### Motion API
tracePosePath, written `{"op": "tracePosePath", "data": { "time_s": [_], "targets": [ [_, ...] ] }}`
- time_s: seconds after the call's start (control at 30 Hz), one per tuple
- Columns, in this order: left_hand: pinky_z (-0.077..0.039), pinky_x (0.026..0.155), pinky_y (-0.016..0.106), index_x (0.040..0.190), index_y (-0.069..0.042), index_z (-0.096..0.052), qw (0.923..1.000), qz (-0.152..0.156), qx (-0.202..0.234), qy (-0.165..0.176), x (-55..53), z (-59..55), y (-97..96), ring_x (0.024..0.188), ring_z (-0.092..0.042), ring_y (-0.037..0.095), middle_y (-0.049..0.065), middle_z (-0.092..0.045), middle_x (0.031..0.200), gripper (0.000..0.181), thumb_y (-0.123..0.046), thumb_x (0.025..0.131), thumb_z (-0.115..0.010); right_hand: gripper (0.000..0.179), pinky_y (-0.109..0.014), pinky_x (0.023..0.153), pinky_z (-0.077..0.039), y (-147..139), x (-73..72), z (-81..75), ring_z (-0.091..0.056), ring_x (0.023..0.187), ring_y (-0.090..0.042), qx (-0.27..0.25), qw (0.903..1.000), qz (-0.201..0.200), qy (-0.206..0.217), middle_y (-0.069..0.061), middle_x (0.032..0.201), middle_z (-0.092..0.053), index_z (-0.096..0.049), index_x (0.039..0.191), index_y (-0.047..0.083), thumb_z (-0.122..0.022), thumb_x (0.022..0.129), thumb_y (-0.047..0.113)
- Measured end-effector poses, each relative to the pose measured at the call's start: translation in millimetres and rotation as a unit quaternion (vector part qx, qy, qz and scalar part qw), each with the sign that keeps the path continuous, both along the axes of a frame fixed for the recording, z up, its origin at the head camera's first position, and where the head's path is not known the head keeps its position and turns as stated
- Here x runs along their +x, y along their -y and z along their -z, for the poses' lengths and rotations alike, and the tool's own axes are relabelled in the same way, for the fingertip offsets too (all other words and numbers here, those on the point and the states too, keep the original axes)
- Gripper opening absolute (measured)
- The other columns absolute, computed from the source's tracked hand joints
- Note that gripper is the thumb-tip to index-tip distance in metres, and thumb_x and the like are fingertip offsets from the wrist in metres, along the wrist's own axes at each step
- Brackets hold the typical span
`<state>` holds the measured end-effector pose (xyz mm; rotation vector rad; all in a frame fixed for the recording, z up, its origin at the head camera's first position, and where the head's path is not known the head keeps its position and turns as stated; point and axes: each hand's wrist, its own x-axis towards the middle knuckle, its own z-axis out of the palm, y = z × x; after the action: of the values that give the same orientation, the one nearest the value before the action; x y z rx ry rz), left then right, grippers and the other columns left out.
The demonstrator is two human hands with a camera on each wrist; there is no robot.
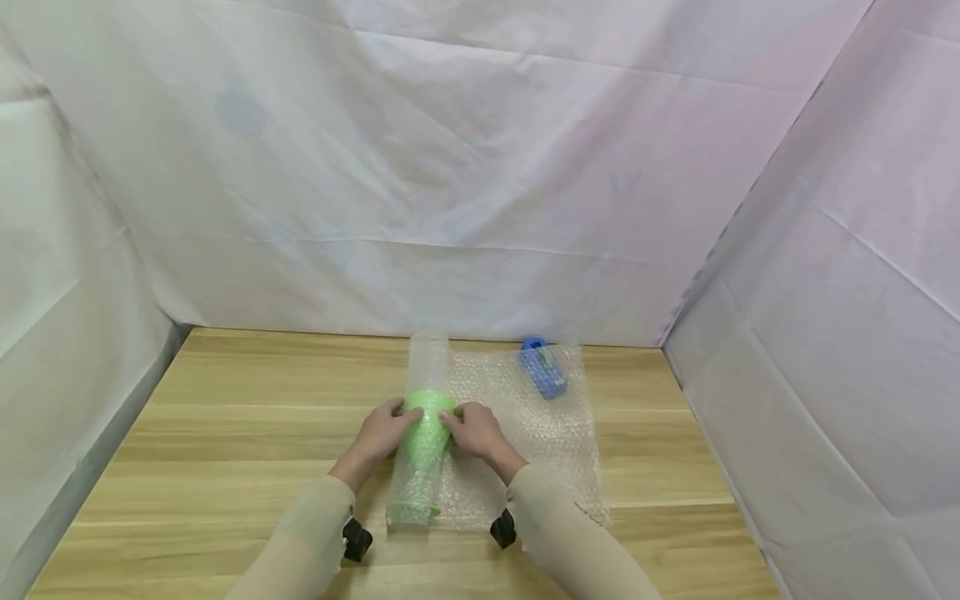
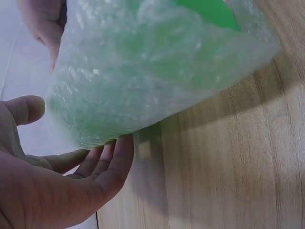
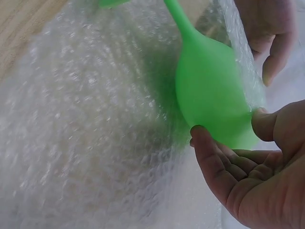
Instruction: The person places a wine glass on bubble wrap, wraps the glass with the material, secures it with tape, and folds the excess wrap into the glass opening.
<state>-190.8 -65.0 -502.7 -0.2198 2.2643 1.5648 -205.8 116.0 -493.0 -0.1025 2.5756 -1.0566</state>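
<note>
Green goblet, partly in bubble wrap, is pinched by right fingers; wrap is touched by loosely extended left fingers.

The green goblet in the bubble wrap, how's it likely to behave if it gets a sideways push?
The goblet lies on its side and its bowl is round, so it would probably roll. The bubble wrap curled over it should cushion it and perhaps slow it. Its narrow stem looks like the likeliest part to bend or snap.
</note>
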Motion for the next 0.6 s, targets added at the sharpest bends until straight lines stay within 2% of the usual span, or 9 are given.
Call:
{"op": "tracePosePath", "data": {
  "time_s": [0.07, 0.13, 0.3, 0.37, 0.43, 0.6],
  "targets": [
    [-0.039, 0.110, 0.056, 0.149, 0.007, -0.027, 1.0000, -0.003, -0.004, 0.001, -0.7, -4.8, -5.6, 0.135, -0.040, 0.047, 0.031, -0.037, 0.149, 0.074, -0.042, 0.099, -0.051, 0.037, -0.025, 0.053, -0.039, -7.1, -1.0, -1.3, -0.044, 0.056, -0.012, -0.020, 0.9996, -0.002, 0.019, -0.001, 0.063, -0.049, -0.066, 0.086, 0.004, -0.049, 0.102, 0.033],
    [-0.039, 0.109, 0.055, 0.149, 0.005, -0.028, 1.0000, -0.006, -0.005, 0.003, -1.2, -6.5, -7.7, 0.135, -0.041, 0.046, 0.030, -0.037, 0.149, 0.074, -0.041, 0.098, -0.054, 0.037, -0.027, 0.058, -0.042, -10.7, -1.2, 0.5, -0.047, 0.062, -0.014, -0.036, 0.9986, 0.000, 0.039, -0.005, 0.070, -0.054, -0.066, 0.096, 0.003, -0.046, 0.103, 0.032],
    [-0.042, 0.107, 0.055, 0.149, 0.006, -0.028, 1.0000, 0.002, -0.006, 0.007, -1.7, -7.7, -4.4, 0.136, -0.040, 0.046, 0.030, -0.035, 0.151, 0.078, -0.043, 0.095, -0.059, 0.045, -0.040, 0.084, -0.051, -10.4, 0.6, 10.8, -0.059, 0.095, -0.019, -0.050, 0.9972, 0.011, 0.055, -0.010, 0.103, -0.065, -0.059, 0.128, 0.000, -0.041, 0.105, 0.034],
    [-0.042, 0.107, 0.055, 0.149, 0.007, -0.027, 0.9999, 0.008, -0.009, 0.009, -1.7, -9.4, -3.4, 0.135, -0.041, 0.047, 0.031, -0.036, 0.149, 0.080, -0.043, 0.095, -0.059, 0.046, -0.045, 0.092, -0.050, -10.3, 1.5, 12.7, -0.059, 0.106, -0.022, -0.056, 0.9969, 0.013, 0.054, -0.010, 0.112, -0.065, -0.057, 0.131, 0.000, -0.041, 0.105, 0.034],
    [-0.042, 0.106, 0.056, 0.149, 0.006, -0.026, 0.9997, 0.015, -0.012, 0.014, -2.1, -9.8, -2.5, 0.133, -0.042, 0.048, 0.032, -0.038, 0.148, 0.081, -0.045, 0.095, -0.059, 0.046, -0.046, 0.095, -0.050, -9.9, 2.4, 13.3, -0.059, 0.110, -0.023, -0.062, 0.9965, 0.014, 0.055, -0.011, 0.117, -0.065, -0.056, 0.132, 0.000, -0.040, 0.105, 0.033],
    [-0.041, 0.107, 0.058, 0.152, 0.000, -0.024, 0.9994, 0.018, -0.001, 0.028, -3.6, -7.5, -1.2, 0.132, -0.044, 0.048, 0.032, -0.040, 0.146, 0.084, -0.048, 0.093, -0.061, 0.044, -0.045, 0.091, -0.050, -10.5, 3.6, 13.8, -0.059, 0.104, -0.023, -0.067, 0.9961, 0.015, 0.056, -0.011, 0.112, -0.065, -0.055, 0.132, 0.000, -0.040, 0.105, 0.031]
  ]
}}
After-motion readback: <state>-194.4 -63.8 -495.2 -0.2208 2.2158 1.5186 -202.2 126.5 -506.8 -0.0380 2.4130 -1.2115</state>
